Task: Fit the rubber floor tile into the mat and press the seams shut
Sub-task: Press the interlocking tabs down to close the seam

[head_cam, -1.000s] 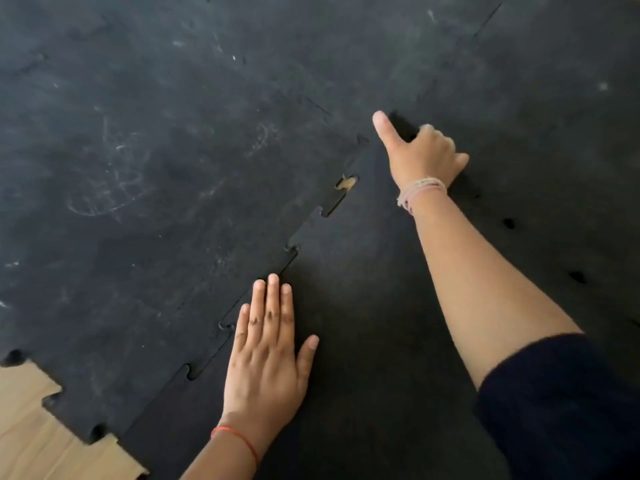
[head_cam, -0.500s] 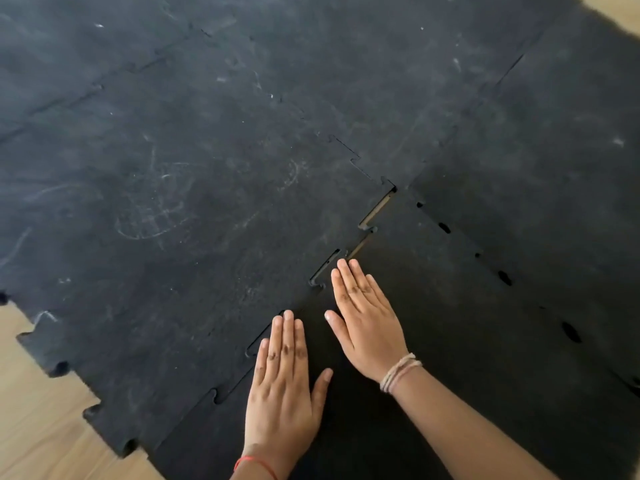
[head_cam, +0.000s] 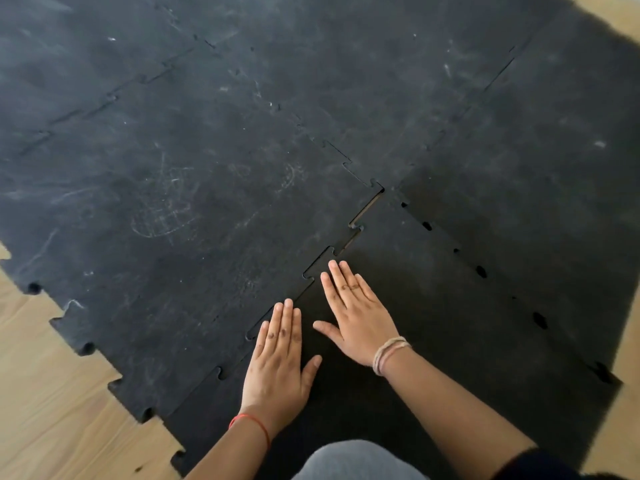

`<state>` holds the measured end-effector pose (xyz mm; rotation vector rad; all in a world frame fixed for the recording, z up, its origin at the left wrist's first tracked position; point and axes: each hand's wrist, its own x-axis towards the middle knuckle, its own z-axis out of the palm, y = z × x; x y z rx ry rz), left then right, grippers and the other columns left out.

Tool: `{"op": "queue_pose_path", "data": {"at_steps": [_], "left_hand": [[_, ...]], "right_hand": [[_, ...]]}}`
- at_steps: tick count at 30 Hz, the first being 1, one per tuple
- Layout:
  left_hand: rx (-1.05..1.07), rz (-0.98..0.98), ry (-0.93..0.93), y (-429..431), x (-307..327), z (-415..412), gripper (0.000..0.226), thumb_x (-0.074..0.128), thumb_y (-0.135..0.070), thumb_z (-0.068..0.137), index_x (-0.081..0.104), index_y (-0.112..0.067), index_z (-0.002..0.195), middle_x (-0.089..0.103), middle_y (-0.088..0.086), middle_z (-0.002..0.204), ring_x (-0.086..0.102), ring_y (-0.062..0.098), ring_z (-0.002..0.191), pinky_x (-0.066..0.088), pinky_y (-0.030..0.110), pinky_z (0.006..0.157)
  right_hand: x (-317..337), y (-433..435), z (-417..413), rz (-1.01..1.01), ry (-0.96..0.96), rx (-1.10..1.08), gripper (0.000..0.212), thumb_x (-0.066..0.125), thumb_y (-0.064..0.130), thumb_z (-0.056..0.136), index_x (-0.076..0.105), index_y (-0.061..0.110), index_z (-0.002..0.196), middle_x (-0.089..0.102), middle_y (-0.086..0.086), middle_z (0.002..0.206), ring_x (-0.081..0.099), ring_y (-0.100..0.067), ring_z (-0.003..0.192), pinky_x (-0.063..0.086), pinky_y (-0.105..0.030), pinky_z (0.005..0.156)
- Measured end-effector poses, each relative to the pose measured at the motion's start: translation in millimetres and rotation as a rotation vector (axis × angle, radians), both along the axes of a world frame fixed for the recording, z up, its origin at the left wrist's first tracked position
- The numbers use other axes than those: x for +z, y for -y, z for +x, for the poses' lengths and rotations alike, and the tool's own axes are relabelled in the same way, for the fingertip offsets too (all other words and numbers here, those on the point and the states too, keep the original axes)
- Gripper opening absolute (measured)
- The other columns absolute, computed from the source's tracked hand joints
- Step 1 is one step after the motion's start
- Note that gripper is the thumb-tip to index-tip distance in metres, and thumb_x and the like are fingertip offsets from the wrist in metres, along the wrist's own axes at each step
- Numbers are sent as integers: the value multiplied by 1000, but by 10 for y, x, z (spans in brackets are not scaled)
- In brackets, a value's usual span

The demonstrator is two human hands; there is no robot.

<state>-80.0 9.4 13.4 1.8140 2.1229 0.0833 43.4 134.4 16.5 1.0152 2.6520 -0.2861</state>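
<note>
The black rubber floor tile (head_cam: 450, 323) lies at the lower right of a large black interlocking mat (head_cam: 207, 202). My left hand (head_cam: 277, 358) rests flat, fingers together, on the tile's left seam (head_cam: 311, 271). Just right of it my right hand (head_cam: 356, 317) lies flat too, its fingertips at a jigsaw tab. Farther up that seam, narrow gaps (head_cam: 365, 211) show the wooden floor. Along the tile's right seam several small dark holes (head_cam: 479, 271) remain open.
Light wooden floor (head_cam: 52, 410) shows at the lower left, beyond the mat's toothed edge, and at the far right. My grey-clad knee (head_cam: 353, 462) is at the bottom middle. A dark sleeve covers my right upper arm.
My right hand has pulled back from the far corner and now lies flat beside my left hand on the seam. My view has pulled back and shows more of the mat.
</note>
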Motion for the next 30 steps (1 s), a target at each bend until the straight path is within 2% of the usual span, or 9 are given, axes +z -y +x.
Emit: {"op": "queue_pose_path", "data": {"at_steps": [4,7,9,13,15,19,22,26,30], "left_hand": [[29,44,18,1,-201,10,67,14,-48,93,19,0,140,16,18,151,12,28,138,8,39,109],[0,24,-1,9,-99,31,67,22,-45,90,29,3,136,24,20,146,17,30,136,7,37,108],[-25,49,2,-20,-35,5,67,26,-44,88,31,3,135,25,20,144,11,28,137,5,36,107],[-214,110,-29,-431,-59,-71,67,14,-49,90,11,-5,141,8,13,150,-3,24,139,-2,34,108],[-268,129,-56,-660,-97,-59,68,11,-50,90,4,-7,141,0,11,150,-4,26,138,-4,35,109],[-281,106,-33,-758,-126,-32,65,24,-47,91,26,-2,138,22,16,147,19,30,135,13,39,105],[-278,120,-18,-738,-130,-43,64,23,-46,92,28,-1,138,24,16,147,17,29,137,13,39,106],[-284,59,-13,-764,-99,-45,65,16,-46,93,25,-1,139,22,16,148,11,25,137,14,39,106],[-299,65,-35,-753,-93,-44,65,16,-46,93,28,0,137,24,17,146,18,30,136,12,39,105]], "right_hand": [[-141,57,36,84,-102,-77,73,22,57,92,12,9,146,9,-11,154,4,-22,142,8,-43,113],[-88,37,30,-27,-106,-52,73,19,58,91,0,14,146,-7,-3,154,-10,-17,141,1,-37,116],[-72,-47,72,-55,-97,-69,71,18,57,92,-9,17,144,-19,3,150,-19,-13,139,-1,-35,116],[-53,-497,210,97,-13,-319,85,13,68,84,-20,13,139,-26,-4,148,-25,-19,136,-10,-34,113],[-96,-598,241,151,-24,-292,91,10,74,80,-13,11,142,-18,-7,151,-19,-21,139,-4,-36,115],[-169,-626,231,166,-98,-265,91,15,73,83,5,8,146,3,-10,155,-2,-22,142,6,-37,115],[-155,-674,220,131,-123,-290,92,20,75,80,9,12,146,6,-6,156,-3,-18,142,4,-34,114],[-128,-772,121,124,-278,-394,81,45,66,79,37,12,138,32,-5,149,15,-15,139,13,-32,111],[-156,-779,118,147,-288,-359,77,43,65,81,36,14,139,26,-3,151,9,-11,139,10,-31,112]]}}
